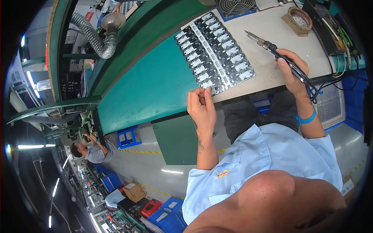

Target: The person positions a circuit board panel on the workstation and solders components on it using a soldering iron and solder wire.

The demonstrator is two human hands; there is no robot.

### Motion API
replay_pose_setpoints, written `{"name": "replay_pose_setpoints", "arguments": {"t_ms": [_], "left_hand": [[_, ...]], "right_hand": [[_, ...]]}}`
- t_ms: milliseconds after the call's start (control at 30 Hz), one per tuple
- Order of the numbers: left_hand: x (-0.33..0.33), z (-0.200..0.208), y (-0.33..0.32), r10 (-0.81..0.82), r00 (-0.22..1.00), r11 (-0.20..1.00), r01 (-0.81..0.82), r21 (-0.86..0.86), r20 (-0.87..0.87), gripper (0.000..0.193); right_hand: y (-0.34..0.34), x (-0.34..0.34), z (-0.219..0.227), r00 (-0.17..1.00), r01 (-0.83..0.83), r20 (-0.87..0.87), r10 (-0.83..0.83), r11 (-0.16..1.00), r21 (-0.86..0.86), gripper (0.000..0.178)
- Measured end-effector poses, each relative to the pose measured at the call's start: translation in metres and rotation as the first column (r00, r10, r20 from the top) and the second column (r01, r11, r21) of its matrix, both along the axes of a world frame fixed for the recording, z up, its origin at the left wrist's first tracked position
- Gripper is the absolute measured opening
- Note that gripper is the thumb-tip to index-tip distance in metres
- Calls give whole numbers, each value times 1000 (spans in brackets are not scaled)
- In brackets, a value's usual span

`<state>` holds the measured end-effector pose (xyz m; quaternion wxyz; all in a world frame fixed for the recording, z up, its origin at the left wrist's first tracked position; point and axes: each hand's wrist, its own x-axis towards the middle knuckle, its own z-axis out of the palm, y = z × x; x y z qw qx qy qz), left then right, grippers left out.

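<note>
At a workbench, you sit with your right hand [292, 70] wrapped around the dark handle of a soldering iron [267, 45], its metal tip angled up and to the left, off the far right edge of a panel of circuit boards [234, 49] and touching nothing. Your left hand [203, 104] is at the panel's near corner, thumb and fingertips drawn nearly together; whether anything fine is pinched between them, or whether they press on the board itself, you cannot tell from this view. The step in hand appears to be close work at that near end, with the iron held in readiness. Your next move would seem to call for a steady left hand, a clear path for the tip over the neighboring parts, and fingertips kept out of the heat. The panel lies flat in front of you, slanting across the bench, partly over the green mat [151, 83] and partly over the pale worktop [311, 54]. It is black and speckled, with two lengthwise rows of silvery-white metal pieces and a pale, slotted strip [210, 50] running between them. The joints themselves are too small to judge. Beyond it, to the right, stands a brown pot [298, 32] of silvery bits.
</note>
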<state>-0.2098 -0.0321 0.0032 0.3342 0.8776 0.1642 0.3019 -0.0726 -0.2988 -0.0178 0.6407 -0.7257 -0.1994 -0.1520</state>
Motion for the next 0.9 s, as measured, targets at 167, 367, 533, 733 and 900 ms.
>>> {"name": "replay_pose_setpoints", "arguments": {"t_ms": [167,367,533,733,900], "left_hand": [[-4,3,7,-69,997,998,68,-17,-20,5],[7,5,23,-193,981,981,193,1,-1,3],[18,-2,55,-210,978,971,209,114,-8,2],[26,-9,68,-59,995,997,62,43,-84,6],[25,-11,65,22,995,999,-25,-29,-92,10]], "right_hand": [[0,0,1,1000,-5,-20,5,1000,-23,28],[-2,-3,-1,1000,12,-28,-13,999,-33,28],[-1,1,0,998,53,-24,-52,998,19,29],[-11,4,5,977,215,-1,-215,976,-21,29],[-42,13,18,915,402,14,-402,914,-56,32]]}}
